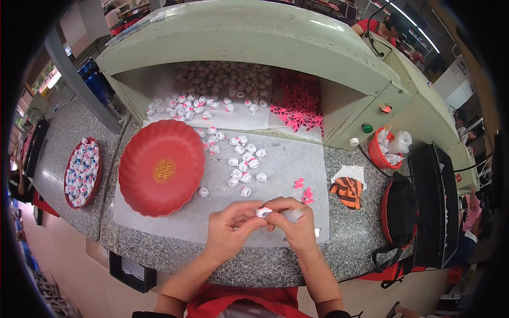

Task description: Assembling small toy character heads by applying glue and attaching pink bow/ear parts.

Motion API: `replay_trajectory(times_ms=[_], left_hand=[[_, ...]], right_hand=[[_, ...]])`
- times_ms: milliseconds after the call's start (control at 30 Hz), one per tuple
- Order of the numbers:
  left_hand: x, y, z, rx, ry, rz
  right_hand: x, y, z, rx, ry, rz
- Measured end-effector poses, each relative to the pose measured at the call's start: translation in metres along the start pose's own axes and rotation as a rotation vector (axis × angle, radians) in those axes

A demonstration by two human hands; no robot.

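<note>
My left hand (231,229) and my right hand (295,227) meet over the near part of the white sheet (217,225). Both are closed, their fingertips pinching one small white rounded piece (263,212) between them. A pale translucent item (292,214) shows at my right fingers; what it is I cannot tell. Just beyond my hands lies a loose group of similar white pieces (245,165) with dark and pink marks. Several small pink pieces (306,196) lie beyond my right hand. To the left rests a big red scalloped dish (183,153) with a gold emblem.
A pale green open-fronted box (254,40) stands behind, holding many white pieces (222,79) and a pink heap (297,100). Far left is a red bowl (83,172) of white pieces. At right are an orange-black striped cloth (348,192), an orange basket (377,153) and a black bag (400,212).
</note>
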State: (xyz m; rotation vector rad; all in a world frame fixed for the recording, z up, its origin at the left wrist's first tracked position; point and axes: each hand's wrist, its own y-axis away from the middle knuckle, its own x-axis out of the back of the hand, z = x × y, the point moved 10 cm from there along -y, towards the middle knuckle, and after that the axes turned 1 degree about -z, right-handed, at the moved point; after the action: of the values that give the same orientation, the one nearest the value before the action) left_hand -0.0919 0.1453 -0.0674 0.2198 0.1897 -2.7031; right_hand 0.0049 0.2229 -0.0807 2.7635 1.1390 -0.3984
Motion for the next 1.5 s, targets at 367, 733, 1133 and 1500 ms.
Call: replay_trajectory(times_ms=[367, 733, 1133, 1500], left_hand=[[0.009, 0.003, 0.004, 0.082, 0.059, -0.021], [0.196, 0.014, 0.039, 0.006, -0.733, 0.438], [0.211, -0.016, 0.023, 0.047, -1.147, 0.113], [0.386, 0.154, 0.077, -0.155, -0.771, 1.503]], right_hand=[[-0.007, 0.0, 0.001, 0.024, 0.063, 0.051], [0.188, 0.051, -0.054, 0.223, 1.29, 0.932], [0.104, 0.099, -0.104, 0.183, 1.165, 1.223], [-0.19, -0.338, -0.065, 1.355, 1.436, 0.263]])
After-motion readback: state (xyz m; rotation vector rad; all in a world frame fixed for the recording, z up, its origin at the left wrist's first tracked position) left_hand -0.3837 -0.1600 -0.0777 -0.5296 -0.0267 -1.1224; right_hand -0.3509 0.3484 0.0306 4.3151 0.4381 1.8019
